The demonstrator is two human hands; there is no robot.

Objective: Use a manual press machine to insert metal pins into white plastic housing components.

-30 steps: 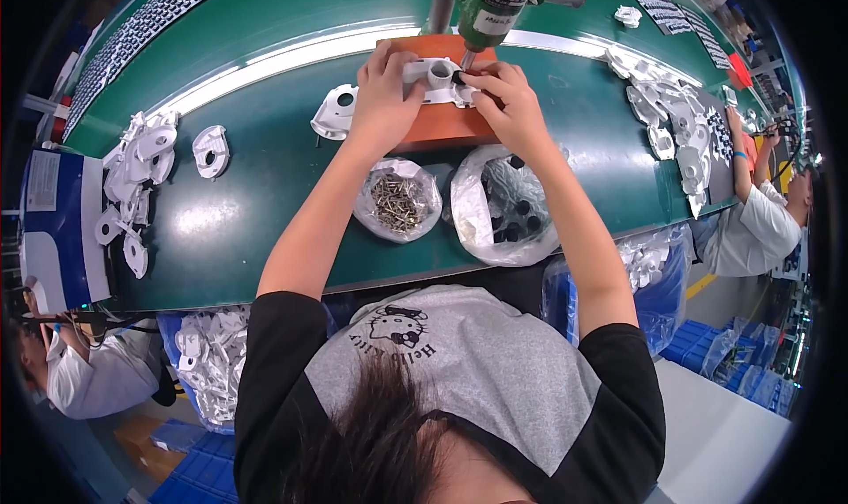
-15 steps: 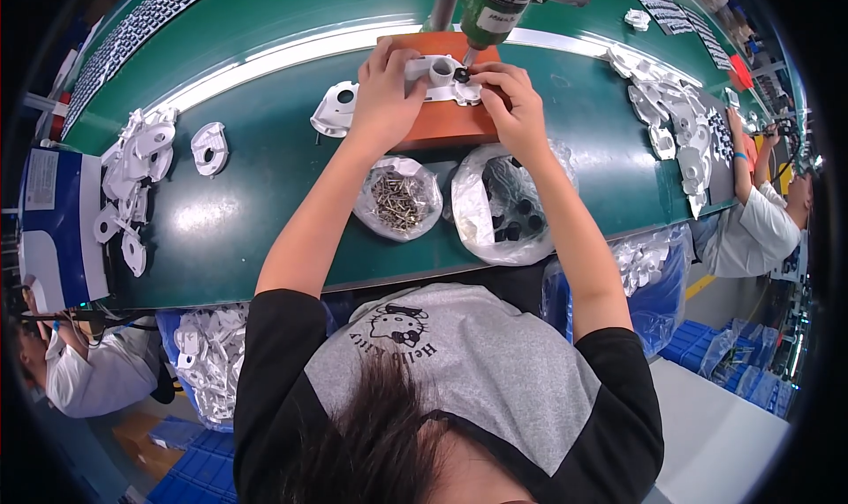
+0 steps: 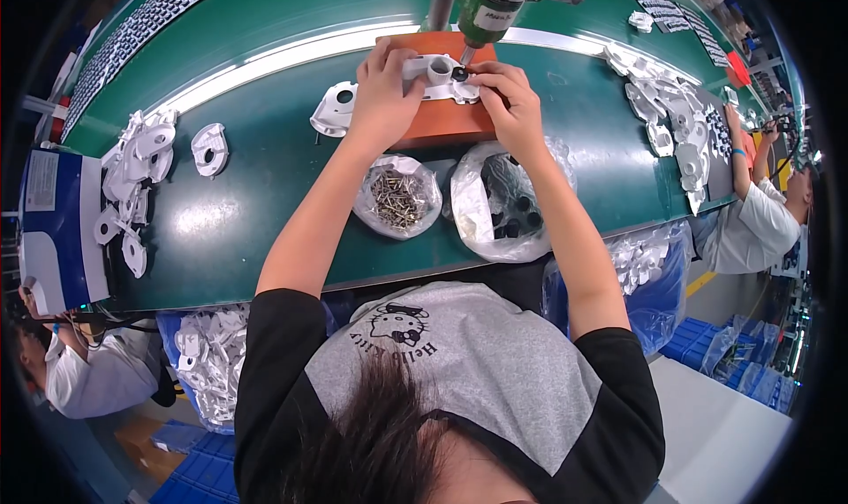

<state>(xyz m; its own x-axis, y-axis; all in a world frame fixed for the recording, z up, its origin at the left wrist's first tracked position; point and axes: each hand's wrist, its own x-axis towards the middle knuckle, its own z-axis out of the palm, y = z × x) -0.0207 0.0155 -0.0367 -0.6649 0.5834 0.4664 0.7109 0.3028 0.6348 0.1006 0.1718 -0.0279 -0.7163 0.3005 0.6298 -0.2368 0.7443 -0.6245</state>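
Note:
A white moulded part with a round collar (image 3: 439, 69) lies on an orange block (image 3: 450, 126). My left hand (image 3: 385, 99) is closed around the left end of this part and keeps it against the block. Beside the collar sits a small black round cap (image 3: 459, 74). The fingertips of my right hand (image 3: 514, 106) are pinched at the cap's right side, though the fingers partly hide the contact. Just above the cap is the tip of a green power driver (image 3: 488, 14), pointing down. Left of the block rests another white part (image 3: 336, 108).
Near the front edge stand a bag of screws (image 3: 397, 199) and a white bag of black caps (image 3: 470, 212). White parts are heaped left (image 3: 141, 155) and right (image 3: 680, 124). One loose white part (image 3: 209, 149) lies on the green bench (image 3: 265, 195). A co-worker (image 3: 751, 230) works at right.
Both hands stay almost where they were, on the white part and at the black cap. The bag of black caps looks slightly shifted; the driver's position is nearly unchanged.

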